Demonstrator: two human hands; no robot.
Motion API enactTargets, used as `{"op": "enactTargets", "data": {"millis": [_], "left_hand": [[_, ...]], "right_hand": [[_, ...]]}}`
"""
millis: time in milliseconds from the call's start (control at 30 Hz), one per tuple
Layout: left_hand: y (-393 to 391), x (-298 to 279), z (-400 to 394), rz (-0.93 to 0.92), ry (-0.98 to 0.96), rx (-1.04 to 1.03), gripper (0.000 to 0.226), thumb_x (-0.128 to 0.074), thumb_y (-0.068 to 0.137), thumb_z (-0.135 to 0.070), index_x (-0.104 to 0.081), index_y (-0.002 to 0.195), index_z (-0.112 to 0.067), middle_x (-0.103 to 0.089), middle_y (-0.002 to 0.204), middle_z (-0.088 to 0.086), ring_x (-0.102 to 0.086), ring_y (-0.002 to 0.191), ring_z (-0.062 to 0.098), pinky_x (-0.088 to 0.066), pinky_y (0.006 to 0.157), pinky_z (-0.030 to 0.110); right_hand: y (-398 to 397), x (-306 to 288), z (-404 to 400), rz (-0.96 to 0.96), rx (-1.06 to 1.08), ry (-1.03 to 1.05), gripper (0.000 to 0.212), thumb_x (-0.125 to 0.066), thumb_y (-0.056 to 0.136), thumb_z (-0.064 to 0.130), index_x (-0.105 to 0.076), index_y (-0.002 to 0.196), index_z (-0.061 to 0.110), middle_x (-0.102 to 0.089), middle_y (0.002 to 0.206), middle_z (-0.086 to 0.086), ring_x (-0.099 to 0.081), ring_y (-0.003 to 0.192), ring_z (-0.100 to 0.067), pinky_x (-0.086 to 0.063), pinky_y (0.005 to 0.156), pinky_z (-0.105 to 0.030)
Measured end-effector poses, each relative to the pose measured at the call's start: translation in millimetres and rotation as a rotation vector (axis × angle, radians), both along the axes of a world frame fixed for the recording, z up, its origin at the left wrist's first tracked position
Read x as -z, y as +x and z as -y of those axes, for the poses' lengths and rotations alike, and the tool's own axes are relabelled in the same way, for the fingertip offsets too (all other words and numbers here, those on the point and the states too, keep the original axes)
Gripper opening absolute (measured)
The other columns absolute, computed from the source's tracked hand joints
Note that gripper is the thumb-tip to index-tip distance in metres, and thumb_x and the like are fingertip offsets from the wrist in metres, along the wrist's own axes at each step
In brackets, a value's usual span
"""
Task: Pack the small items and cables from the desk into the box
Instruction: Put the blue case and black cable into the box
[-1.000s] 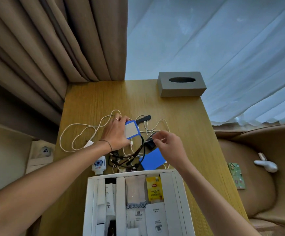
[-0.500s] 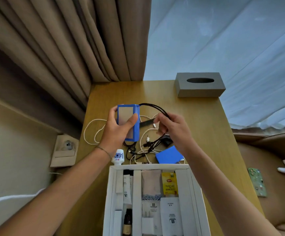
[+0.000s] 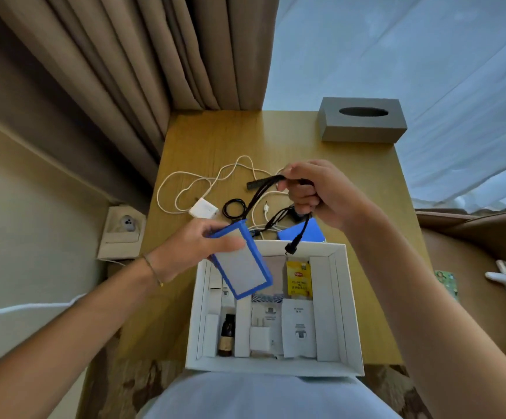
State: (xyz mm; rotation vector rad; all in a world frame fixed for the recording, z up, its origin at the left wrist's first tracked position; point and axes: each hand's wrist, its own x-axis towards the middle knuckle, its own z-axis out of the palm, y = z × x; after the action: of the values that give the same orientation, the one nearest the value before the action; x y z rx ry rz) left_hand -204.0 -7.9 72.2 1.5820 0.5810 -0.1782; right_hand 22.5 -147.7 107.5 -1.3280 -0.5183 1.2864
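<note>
- Since half a second ago, the left hand has carried the blue badge holder from above the desk to over the box, and the right hand has lifted the black lanyard higher.
- Head view: left thumb and fingers pinch the holder's upper end; below that grip it hangs tilted above the box's middle compartments.
- Right fingers are curled closed around the gathered lanyard; its clip dangles below that fist, just above the box's far wall.
- Beyond both grips, white cables, a white charger and a blue card lie unpacked on the desk.
- Step in hand, I judge: stowing holder and lanyard. Next calls for lowering both into a free slot and releasing together, without the strap snagging the cables.
</note>
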Motion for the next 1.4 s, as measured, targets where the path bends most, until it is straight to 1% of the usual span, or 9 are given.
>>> {"op": "enactTargets", "data": {"millis": [300, 467, 600, 800, 967, 1067, 1267, 1333, 1400], "left_hand": [[-10, 43, 61, -0.200, 0.016, 0.177, 0.017, -0.075, 0.088, -0.028, -0.070, 0.101, -0.018, -0.072, 0.077, -0.019, -0.069, 0.073, -0.003, -0.052, 0.060, 0.013], [-8, 66, 80, -0.272, -0.003, 0.207, 0.019, -0.071, 0.091, -0.025, -0.071, 0.106, -0.013, -0.070, 0.099, 0.012, -0.064, 0.083, 0.012, -0.053, 0.069, 0.021], [-4, 80, 88, -0.341, -0.069, 0.224, 0.015, -0.068, 0.093, -0.021, -0.070, 0.107, -0.016, -0.070, 0.098, 0.005, -0.064, 0.089, 0.013, -0.055, 0.074, 0.022], [-2, 85, 89, -0.231, -0.093, 0.301, 0.018, -0.074, 0.088, -0.022, -0.078, 0.094, -0.038, -0.067, 0.076, -0.012, -0.056, 0.070, 0.002, -0.047, 0.068, 0.021], [0, 81, 87, -0.126, -0.269, 0.344, 0.026, -0.071, 0.091, -0.033, -0.072, 0.116, -0.027, -0.065, 0.085, 0.003, -0.051, 0.057, 0.009, -0.043, 0.050, 0.018], [4, 75, 79, -0.149, -0.405, 0.381, 0.033, -0.073, 0.090, -0.034, -0.069, 0.121, -0.025, -0.073, 0.110, 0.009, -0.074, 0.081, 0.030, -0.061, 0.065, 0.026], [24, 76, 57, -0.216, -0.707, 0.351, 0.035, -0.052, 0.095, -0.013, -0.062, 0.126, 0.000, -0.060, 0.129, 0.025, -0.058, 0.112, 0.048, -0.052, 0.099, 0.050], [36, 71, 61, -0.269, -0.662, 0.266, 0.045, -0.050, 0.092, -0.032, -0.057, 0.116, 0.006, -0.060, 0.126, 0.024, -0.057, 0.106, 0.043, -0.052, 0.094, 0.050], [50, 69, 66, -0.277, -0.347, 0.308, 0.051, -0.056, 0.090, -0.033, -0.056, 0.120, 0.008, -0.058, 0.124, 0.029, -0.057, 0.105, 0.037, -0.050, 0.094, 0.051]], "right_hand": [[-21, 20, 25, 0.150, -0.235, -0.311, 0.021, -0.059, 0.101, 0.020, -0.069, 0.098, 0.001, -0.049, 0.048, 0.009, -0.038, 0.044, -0.008, -0.040, 0.043, -0.021], [-28, 34, 41, 0.254, -0.258, -0.415, 0.027, -0.057, 0.102, 0.021, -0.073, 0.100, -0.001, -0.044, 0.052, 0.004, -0.040, 0.049, -0.012, -0.044, 0.051, -0.026], [-32, 38, 49, 0.382, -0.255, -0.490, 0.022, -0.056, 0.101, 0.015, -0.075, 0.100, 0.003, -0.047, 0.051, 0.004, -0.044, 0.047, -0.011, -0.052, 0.053, -0.028], [-29, 29, 61, 0.302, -0.185, -0.371, 0.024, -0.052, 0.101, 0.006, -0.076, 0.103, 0.005, -0.049, 0.053, 0.004, -0.050, 0.048, -0.011, -0.057, 0.059, -0.032], [-21, 14, 72, 0.203, -0.157, -0.233, 0.023, -0.053, 0.101, 0.007, -0.074, 0.108, 0.001, -0.048, 0.056, 0.002, -0.049, 0.050, -0.012, -0.059, 0.060, -0.033], [-20, 3, 76, 0.133, -0.176, -0.168, 0.022, -0.053, 0.100, 0.007, -0.073, 0.105, -0.002, -0.052, 0.059, -0.002, -0.051, 0.052, -0.014, -0.060, 0.061, -0.033], [-30, -16, 81, -0.018, -0.334, -0.041, 0.019, -0.051, 0.092, 0.008, -0.069, 0.089, 0.002, -0.065, 0.069, -0.015, -0.066, 0.060, -0.023, -0.064, 0.067, -0.033], [-34, -16, 81, -0.004, -0.376, -0.025, 0.019, -0.050, 0.094, 0.005, -0.068, 0.088, 0.001, -0.067, 0.072, -0.019, -0.069, 0.063, -0.026, -0.063, 0.070, -0.036], [-39, -13, 81, 0.025, -0.421, -0.016, 0.023, -0.046, 0.098, 0.003, -0.067, 0.092, -0.002, -0.068, 0.081, -0.023, -0.069, 0.069, -0.031, -0.059, 0.077, -0.042]]}}
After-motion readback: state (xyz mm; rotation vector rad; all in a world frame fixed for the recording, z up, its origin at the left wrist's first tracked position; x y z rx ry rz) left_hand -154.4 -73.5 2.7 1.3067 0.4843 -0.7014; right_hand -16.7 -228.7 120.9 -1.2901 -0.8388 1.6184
